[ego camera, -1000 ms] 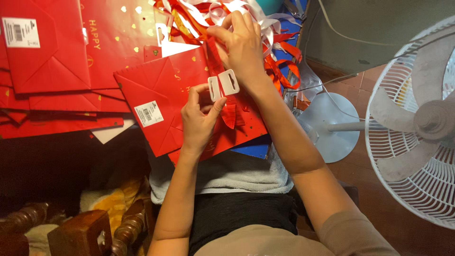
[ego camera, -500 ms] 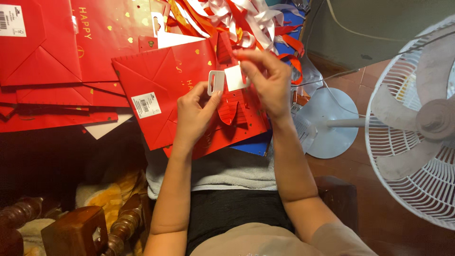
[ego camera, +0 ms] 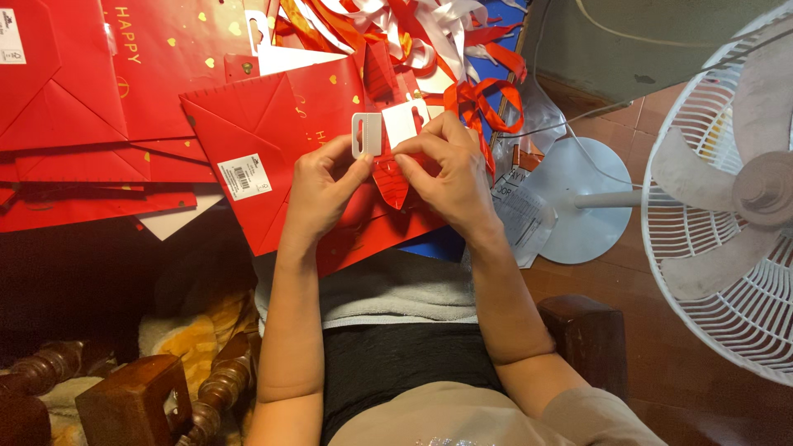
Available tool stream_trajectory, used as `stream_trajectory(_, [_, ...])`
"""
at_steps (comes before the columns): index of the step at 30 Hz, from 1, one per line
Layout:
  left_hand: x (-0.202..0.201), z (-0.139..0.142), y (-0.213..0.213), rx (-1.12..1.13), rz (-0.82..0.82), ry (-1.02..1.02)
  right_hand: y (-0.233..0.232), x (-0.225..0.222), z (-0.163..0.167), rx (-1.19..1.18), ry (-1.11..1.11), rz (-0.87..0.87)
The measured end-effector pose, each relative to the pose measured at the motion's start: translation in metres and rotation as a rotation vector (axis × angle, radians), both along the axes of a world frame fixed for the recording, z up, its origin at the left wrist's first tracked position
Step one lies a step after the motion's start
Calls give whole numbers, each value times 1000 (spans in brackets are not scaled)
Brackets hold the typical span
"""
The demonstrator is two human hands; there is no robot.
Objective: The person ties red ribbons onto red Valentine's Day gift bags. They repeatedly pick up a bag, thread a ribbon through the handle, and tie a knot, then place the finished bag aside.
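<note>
1. Hands meet over a red paper gift bag [ego camera: 281,140] lying flat across the person's lap, its gold hearts and a white barcode sticker [ego camera: 244,176] facing up.
2. Left hand [ego camera: 318,194]: thumb and forefinger are pinched on a small white plastic hang tab [ego camera: 367,135] with a slot cut through it, held upright just above the bag.
3. Right hand [ego camera: 446,177]: fingers [ego camera: 413,147] are clenched on a second white tab [ego camera: 404,122], which sits just beside the first and almost touches it; the thumb presses toward a narrow red folded piece [ego camera: 390,183] below the two tabs.
4. More flat red bags [ego camera: 74,91] are stacked to the left, overlapping one another, one with gold lettering and hearts.
5. Red and white ribbons [ego camera: 429,41] lie in a loose tangle beyond the hands, with a red ribbon loop [ego camera: 483,99] just beside the right knuckles.
6. White standing fan [ego camera: 727,198] fills the right side, its round base [ego camera: 578,202] on the tiled floor near a clear plastic wrapper [ego camera: 524,219].
7. Dark carved wooden furniture [ego camera: 132,400] shows at lower left.
</note>
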State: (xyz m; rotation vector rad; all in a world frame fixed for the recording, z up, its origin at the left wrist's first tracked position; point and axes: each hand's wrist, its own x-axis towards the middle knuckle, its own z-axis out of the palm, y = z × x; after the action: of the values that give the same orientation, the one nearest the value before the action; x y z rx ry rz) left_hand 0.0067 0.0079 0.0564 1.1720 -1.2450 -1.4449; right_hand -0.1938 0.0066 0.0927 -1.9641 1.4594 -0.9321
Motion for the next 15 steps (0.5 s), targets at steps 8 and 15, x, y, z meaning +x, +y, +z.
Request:
stream_trajectory(8, [0, 0, -2, 43, -31, 101, 3, 3, -6, -41, 23, -7])
stream_trajectory(15, [-14, 4, 3, -60, 53, -219, 3, 2, -21, -26, -10, -40])
